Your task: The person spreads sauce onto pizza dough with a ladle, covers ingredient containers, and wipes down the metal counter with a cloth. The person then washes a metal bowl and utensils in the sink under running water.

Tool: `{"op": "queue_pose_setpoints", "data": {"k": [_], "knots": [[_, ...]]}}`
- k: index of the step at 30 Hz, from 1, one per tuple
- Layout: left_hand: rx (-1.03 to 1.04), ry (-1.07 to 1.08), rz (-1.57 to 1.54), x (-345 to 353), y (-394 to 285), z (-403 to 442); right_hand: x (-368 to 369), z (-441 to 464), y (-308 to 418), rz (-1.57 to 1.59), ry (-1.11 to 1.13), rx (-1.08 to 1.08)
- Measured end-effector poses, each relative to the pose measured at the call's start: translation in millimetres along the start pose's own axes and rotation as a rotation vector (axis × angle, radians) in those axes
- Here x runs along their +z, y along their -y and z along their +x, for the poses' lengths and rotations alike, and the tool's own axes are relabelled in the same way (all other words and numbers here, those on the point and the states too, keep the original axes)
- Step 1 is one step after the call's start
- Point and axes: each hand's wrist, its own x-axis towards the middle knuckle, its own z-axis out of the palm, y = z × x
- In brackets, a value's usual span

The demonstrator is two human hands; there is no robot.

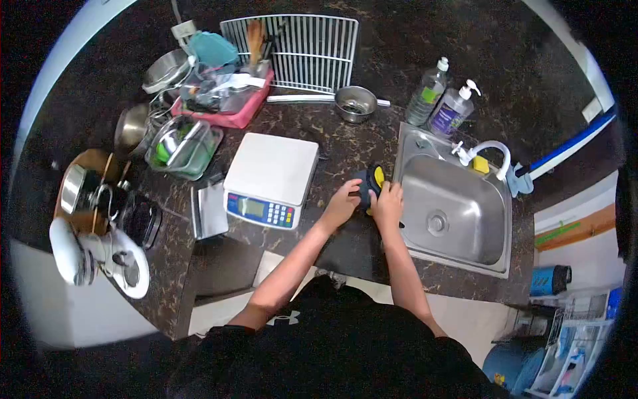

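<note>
Holding a small dark gadget between both hands here, right in the gap between the kitchen scale and the sink. Left hand is on its 9 o'clock side with fingers curled in against the dark body, and right hand is on the 3 to 4 o'clock side, fingers bent and bunched close together, thumb against it. So both sets of fingers look clamped on the thing, and honestly neither hand is nearer, they're both touching it. There's a yellow patch poking out around 1 o'clock, past the fingertips. Long axis looks like it runs roughly 12 to 6, but the hands cover a lot of it, so don't quote me, and I can't tell whether the underside touches the counter. As for edges, the sink rim is the tight one, just beside the right hand at 3 o'clock. The scale sits around 9 with a strip of bare counter before the left hand. Straight up at 12 there's decent room until the metal bowl, with the dish soap bottle and the clear bottle off toward 1 to 2. Counter's front edge is down at 6, under the forearms.
</note>
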Motion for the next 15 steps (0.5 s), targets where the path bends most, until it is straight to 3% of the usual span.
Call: {"op": "queue_pose_setpoints", "data": {"k": [4, 5, 9, 10, 12, 14, 15], "knots": [[-0.378, -0.070, -0.139, 43.6, 57.2, 84.1, 21.9, 43.2, -46.0, 0.425, 0.208, 0.105], [-0.387, -0.043, -0.142, 59.1, 52.5, 101.4, 22.6, 51.8, -63.4, 0.413, 0.202, 0.130], [-0.454, 0.139, -0.328, 130.4, 25.9, 148.4, 12.1, 57.6, -145.9, 1.581, 0.128, 0.436], [-0.349, 0.142, -0.243, 151.6, 27.3, 164.6, 5.4, 60.2, -161.4, 1.573, 0.110, 0.452], [-0.019, 0.137, -0.120, 207.6, 49.6, 217.4, -26.3, 71.2, -189.5, 1.918, 0.094, 0.546], [0.447, -0.022, 0.405, 268.0, 71.8, 267.3, -57.1, 84.6, -221.1, 2.265, 0.090, 0.619], [0.523, -0.026, 0.528, 291.6, 65.2, 290.3, -66.3, 89.7, -238.2, 2.258, 0.082, 0.624]]}}
